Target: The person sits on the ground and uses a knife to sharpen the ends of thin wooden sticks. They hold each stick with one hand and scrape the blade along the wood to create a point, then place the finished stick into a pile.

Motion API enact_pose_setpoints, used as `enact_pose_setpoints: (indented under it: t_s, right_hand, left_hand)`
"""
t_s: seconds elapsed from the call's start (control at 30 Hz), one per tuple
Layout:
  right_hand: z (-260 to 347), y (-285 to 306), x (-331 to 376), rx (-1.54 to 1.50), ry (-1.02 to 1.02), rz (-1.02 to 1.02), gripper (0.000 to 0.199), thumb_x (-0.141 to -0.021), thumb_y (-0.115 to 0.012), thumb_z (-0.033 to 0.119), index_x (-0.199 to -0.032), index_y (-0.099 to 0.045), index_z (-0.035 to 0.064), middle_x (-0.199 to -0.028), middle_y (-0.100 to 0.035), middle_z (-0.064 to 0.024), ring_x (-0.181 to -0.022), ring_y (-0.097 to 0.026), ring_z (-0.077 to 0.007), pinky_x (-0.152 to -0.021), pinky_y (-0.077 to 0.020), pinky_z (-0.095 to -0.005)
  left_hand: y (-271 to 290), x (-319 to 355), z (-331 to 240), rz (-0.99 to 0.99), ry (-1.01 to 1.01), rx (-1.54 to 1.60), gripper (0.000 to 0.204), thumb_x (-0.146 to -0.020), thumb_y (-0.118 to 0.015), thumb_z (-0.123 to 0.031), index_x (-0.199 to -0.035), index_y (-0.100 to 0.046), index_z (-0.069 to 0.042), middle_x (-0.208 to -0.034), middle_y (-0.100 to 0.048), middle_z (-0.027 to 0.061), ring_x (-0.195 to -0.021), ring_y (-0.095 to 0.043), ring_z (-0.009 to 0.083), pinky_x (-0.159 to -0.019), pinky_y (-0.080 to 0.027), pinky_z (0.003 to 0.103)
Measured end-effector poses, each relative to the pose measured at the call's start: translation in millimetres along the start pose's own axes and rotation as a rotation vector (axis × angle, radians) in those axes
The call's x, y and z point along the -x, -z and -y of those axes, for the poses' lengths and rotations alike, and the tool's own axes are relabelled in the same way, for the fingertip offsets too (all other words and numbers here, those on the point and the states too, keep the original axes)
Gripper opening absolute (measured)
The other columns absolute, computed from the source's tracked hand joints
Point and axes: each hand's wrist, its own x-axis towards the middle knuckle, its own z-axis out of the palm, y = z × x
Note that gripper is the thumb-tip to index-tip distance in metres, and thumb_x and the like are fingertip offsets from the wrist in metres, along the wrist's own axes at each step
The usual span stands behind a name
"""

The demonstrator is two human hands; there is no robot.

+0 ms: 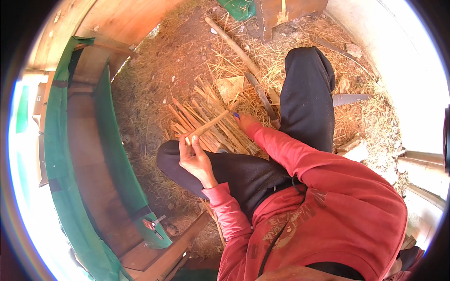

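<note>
My left hand (194,161) is closed around the lower end of a peeled wooden stick (210,124), which slants up and away to the right. By the stick's far end, my right hand (244,122) is closed with a bit of something blue (236,115) showing at its fingers; what that is I cannot make out. Beneath both hands, on the straw, lies a pile of split wooden sticks (186,114). A curved machete (260,96) rests beside my right hand, its wooden handle toward my knee.
A long round pole (229,42) lies beyond the pile. To the right of my leg, a pointed metal blade (350,99) sticks out over straw. A bench-like wooden frame with green cloth (125,173) stands at left, and a pale wall (393,61) at right.
</note>
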Motion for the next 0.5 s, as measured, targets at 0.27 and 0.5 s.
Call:
enact_pose_setpoints:
  t_s: [0.27, 0.5]
  right_hand:
    - [33.6, 26.1, 8.5, -0.151, 0.261, 0.007, 0.047, -0.1, -0.044, 0.044, -0.109, -0.063, 0.0021, -0.089, -0.069, -0.0249, -0.087, -0.066, -0.0446, -0.082, -0.0509, -0.0515]
    - [54.1, 53.6, 40.9, -0.342, 0.151, 0.168, 0.055, -0.104, -0.032, 0.043, -0.115, -0.063, -0.0009, -0.097, -0.067, -0.0276, -0.091, -0.062, -0.0479, -0.085, -0.0491, -0.0513]
  left_hand:
    - [-4.9, -8.6, 7.2, -0.066, -0.026, -0.034, 0.02, -0.096, -0.062, -0.016, -0.11, -0.063, -0.002, -0.074, -0.065, 0.0033, -0.062, -0.048, 0.0027, -0.053, -0.038, 0.02]
    - [3.4, -9.5, -10.9, 0.196, -0.055, 0.014, 0.018, -0.096, -0.062, -0.012, -0.111, -0.064, -0.003, -0.089, -0.069, 0.003, -0.077, -0.06, 0.0053, -0.064, -0.047, 0.021]
